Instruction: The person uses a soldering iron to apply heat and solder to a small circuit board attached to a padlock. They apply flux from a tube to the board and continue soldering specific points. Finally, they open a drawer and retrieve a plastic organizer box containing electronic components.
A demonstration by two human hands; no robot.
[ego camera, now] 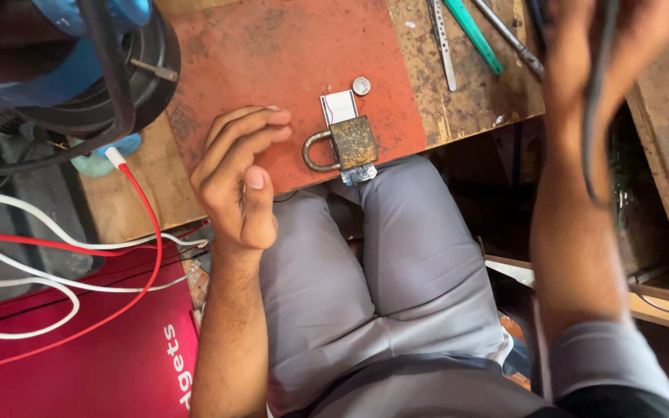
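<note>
Desk carries a red mat. Right hand raised, fingers wrapped round a dark cable. Left hand loosely curled, empty, resting at the mat's edge. Rusty padlock lies just right of it, coin beyond.

The right hand is blurred and cut off by the top edge, so its hold on the dark cable cannot be judged. The padlock hides most of the small circuit board beneath it. At far left, the black round device runs out of view.
</note>
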